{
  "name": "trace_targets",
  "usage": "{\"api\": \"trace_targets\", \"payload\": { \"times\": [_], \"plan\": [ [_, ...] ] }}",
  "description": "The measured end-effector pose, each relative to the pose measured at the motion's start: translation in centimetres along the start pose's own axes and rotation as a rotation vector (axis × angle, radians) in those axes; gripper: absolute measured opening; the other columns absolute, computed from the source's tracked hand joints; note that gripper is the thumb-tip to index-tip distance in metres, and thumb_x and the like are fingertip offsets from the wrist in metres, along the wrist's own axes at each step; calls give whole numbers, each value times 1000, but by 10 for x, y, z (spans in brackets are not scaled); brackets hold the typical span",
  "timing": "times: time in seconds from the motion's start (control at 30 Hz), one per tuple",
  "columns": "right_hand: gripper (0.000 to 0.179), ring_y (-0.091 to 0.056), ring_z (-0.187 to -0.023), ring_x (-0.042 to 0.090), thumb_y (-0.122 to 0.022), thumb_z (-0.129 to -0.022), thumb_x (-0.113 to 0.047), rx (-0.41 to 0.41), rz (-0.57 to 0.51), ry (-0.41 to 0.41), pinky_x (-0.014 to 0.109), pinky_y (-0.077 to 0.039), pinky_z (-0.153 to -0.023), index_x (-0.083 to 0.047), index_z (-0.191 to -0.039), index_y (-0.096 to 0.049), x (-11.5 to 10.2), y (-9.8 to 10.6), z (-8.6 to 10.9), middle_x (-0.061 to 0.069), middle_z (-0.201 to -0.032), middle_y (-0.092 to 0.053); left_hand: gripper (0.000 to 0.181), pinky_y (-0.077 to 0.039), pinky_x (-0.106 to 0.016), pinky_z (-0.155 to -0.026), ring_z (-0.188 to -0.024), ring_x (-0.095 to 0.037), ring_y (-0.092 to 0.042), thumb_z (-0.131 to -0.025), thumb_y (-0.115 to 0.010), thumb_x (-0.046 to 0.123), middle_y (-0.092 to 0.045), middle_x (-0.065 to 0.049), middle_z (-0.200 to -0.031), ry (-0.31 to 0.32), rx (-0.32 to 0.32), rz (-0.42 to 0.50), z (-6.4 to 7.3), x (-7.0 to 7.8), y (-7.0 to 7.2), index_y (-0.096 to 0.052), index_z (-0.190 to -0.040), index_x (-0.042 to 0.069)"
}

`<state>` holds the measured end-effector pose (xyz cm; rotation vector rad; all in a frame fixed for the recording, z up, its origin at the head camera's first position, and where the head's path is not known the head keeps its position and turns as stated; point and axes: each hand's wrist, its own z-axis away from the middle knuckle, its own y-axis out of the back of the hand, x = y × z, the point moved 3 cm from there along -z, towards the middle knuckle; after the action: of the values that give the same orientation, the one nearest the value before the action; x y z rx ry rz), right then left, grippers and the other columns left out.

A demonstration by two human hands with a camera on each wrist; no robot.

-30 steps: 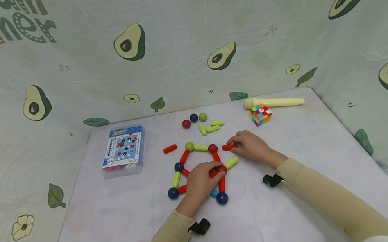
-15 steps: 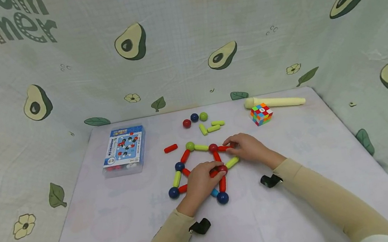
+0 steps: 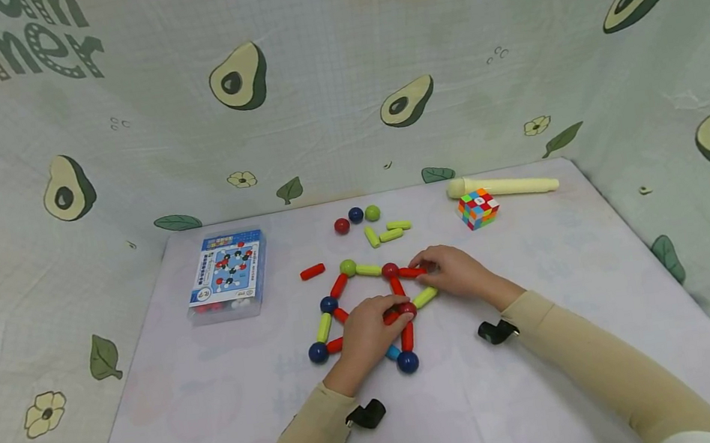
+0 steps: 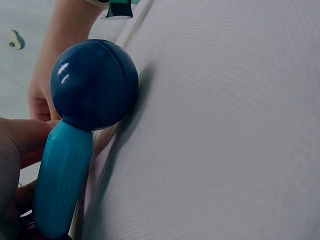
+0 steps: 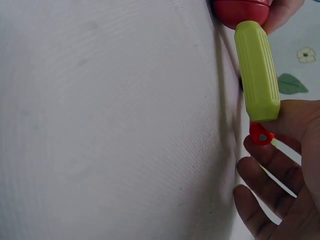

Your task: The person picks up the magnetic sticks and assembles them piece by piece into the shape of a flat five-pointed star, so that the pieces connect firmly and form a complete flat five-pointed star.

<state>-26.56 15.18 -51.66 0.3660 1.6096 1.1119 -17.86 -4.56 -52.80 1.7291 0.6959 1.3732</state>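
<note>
On the table lies a frame of magnetic balls and rods. My left hand point(image 3: 365, 332) reaches over its middle and grips a red ball point(image 3: 407, 310) between thumb and fingers, covering part of the rods below. My right hand point(image 3: 460, 271) pinches a red magnetic rod point(image 3: 410, 272), whose far end meets the upper red ball point(image 3: 390, 270). In the right wrist view, the rod's metal-tipped end point(image 5: 261, 136) shows at the thumb and index finger, behind a yellow-green rod point(image 5: 257, 70). The left wrist view has a dark blue ball point(image 4: 94, 85) on a light blue rod point(image 4: 63, 177).
A loose red rod point(image 3: 312, 272) lies left of the frame. Behind it are a red ball point(image 3: 342, 226), a blue ball point(image 3: 356, 215), a green ball point(image 3: 372, 213) and green rods point(image 3: 391, 234). A boxed set point(image 3: 226, 276), puzzle cube point(image 3: 479, 209) and pale yellow microphone-shaped stick point(image 3: 503, 186) stand farther out.
My right hand has moved the red rod left until its end meets the upper red ball. My left hand has stayed in place on the other red ball.
</note>
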Motion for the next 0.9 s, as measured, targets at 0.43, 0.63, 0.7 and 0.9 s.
{"api": "trace_targets", "payload": {
  "times": [0.43, 0.63, 0.7, 0.9],
  "plan": [
    [28, -59, -96, 18, -72, -95, -23, -5, -14, -9, 41, -52, -89, -15, -123, -70, 2, -1, 1, 0, -107, -67, 38, -51, -24, -74, -92, -13, -62, -92, -75, 44, -73, 5, -112, 9, -7, -4, 0, 1, 1, -73, -126, 28],
    [26, -59, -93, 17, -68, -99, -25, 14, -17, -11, 38, -52, -87, -14, -122, -70, 2, 0, -1, -2, -102, -67, 38, -51, -24, -73, -90, -12, -62, -92, -74, 45, -74, 5, -110, 8, -13, -8, 0, 1, 1, -73, -126, 27],
    [26, -59, -94, 17, -66, -100, -26, 25, -26, -20, 39, -53, -88, -15, -123, -69, 3, 2, -3, -2, -103, -66, 38, -51, -24, -73, -90, -12, -62, -92, -74, 45, -74, 5, -110, 7, -11, -8, -1, 1, 1, -73, -126, 28],
    [32, -60, -104, 21, -64, -101, -27, 76, -48, -53, 42, -52, -93, -12, -130, -65, 5, 10, -15, 3, -116, -65, 38, -53, -25, -75, -93, -13, -64, -91, -75, 46, -74, 5, -109, 11, -8, -12, -1, 1, 0, -74, -125, 28]
  ]
}}
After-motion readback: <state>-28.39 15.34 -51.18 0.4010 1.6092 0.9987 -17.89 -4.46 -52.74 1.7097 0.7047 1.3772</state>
